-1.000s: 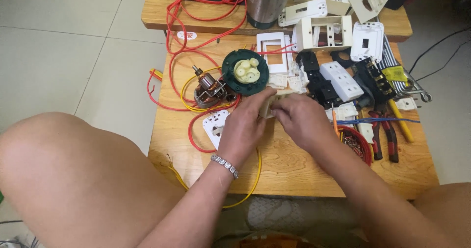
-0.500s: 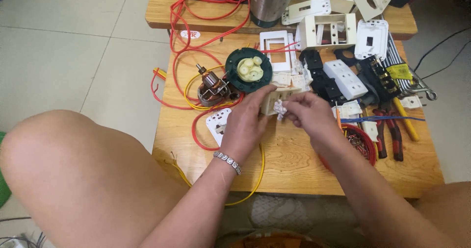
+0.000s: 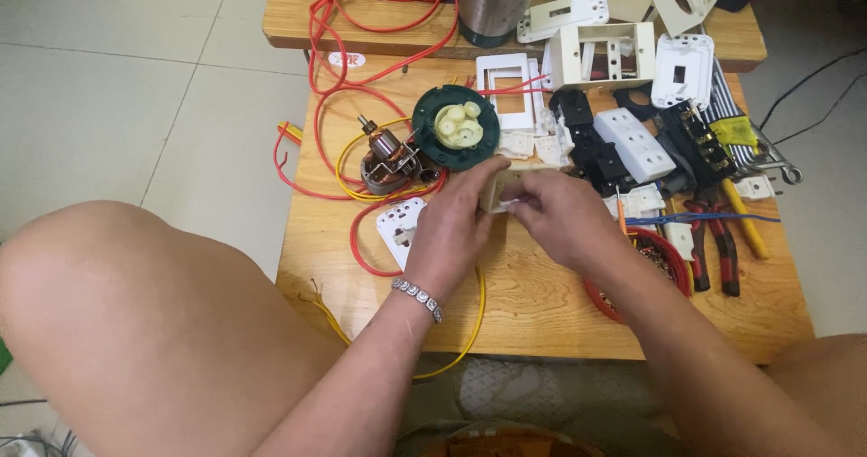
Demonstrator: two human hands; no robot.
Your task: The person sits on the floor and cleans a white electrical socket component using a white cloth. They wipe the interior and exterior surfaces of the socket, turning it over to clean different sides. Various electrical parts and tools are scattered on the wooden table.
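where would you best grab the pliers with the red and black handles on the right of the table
Probably by the two red and black handles of the pliers, coming from the near table edge: they lie flat on the wooden table with the handle ends toward the person and free, while the head end sits among white plastic socket parts.

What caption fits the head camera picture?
Both hands, left hand and right hand, hold a beige box over a cluttered wooden table.
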